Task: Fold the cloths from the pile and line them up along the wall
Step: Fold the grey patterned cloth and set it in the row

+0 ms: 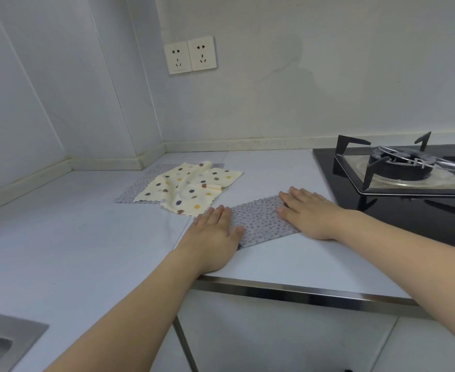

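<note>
Grey dotted cloth [261, 222] lies flat on the white table [86, 237] near its front edge, and I press it down with both palms: my left hand [215, 232] on its left end, my right hand [309, 213] on its right end, fingers straight and holding nothing. Farther back, a cream spotted cloth [191, 186] lies rumpled over another grey cloth [140, 183] toward the corner wall [274, 89]; the stove [400, 167] sits to the right

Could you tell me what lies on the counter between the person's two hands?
In the head view, the grey dotted cloth spans the stretch between them: the left hand presses flat on its left end and the right hand on its right end.
</note>
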`<state>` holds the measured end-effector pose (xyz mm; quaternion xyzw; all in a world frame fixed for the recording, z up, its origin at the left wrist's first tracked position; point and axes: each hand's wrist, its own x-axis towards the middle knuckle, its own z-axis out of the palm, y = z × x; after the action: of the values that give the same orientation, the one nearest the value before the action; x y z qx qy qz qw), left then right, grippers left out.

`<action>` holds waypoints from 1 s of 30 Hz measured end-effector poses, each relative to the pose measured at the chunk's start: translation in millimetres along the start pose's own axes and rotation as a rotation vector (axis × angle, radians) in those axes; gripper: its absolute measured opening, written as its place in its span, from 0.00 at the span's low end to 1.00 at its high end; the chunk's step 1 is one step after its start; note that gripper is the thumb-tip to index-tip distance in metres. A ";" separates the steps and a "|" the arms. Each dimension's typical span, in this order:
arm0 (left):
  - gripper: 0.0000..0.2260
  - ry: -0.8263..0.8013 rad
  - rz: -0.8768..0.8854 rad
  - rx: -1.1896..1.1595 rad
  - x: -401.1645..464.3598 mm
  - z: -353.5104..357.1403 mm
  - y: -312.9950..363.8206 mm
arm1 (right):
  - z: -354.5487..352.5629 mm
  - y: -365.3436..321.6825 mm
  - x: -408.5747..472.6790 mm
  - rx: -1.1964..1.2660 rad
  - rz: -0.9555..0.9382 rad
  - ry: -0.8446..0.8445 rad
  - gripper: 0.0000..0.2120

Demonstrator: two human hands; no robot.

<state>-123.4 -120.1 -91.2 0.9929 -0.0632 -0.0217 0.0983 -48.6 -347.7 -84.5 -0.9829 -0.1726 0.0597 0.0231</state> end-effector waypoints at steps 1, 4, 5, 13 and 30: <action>0.29 0.001 -0.005 0.004 -1.7 0.0 -2.9 | -0.4 1.0 -0.4 -0.006 0.003 -0.006 0.29; 0.32 -0.009 -0.015 0.017 -5.8 -1.4 -9.9 | -1.6 0.5 -1.4 -0.030 0.016 -0.017 0.29; 0.33 -0.018 -0.014 0.018 -7.0 -2.4 -12.0 | -1.6 -0.4 -1.9 -0.039 0.024 -0.022 0.29; 0.40 0.000 -0.032 0.025 -14.9 -3.7 -9.2 | -4.9 -2.2 -17.9 -0.013 -0.048 0.052 0.29; 0.35 0.004 -0.073 0.102 -4.9 -23.1 -1.2 | -27.9 14.7 -59.0 -0.232 0.330 0.140 0.37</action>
<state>-126.8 -113.9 -68.7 0.9983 -0.0275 -0.0200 0.0470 -95.2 -382.4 -51.4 -0.9957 -0.0130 -0.0258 -0.0881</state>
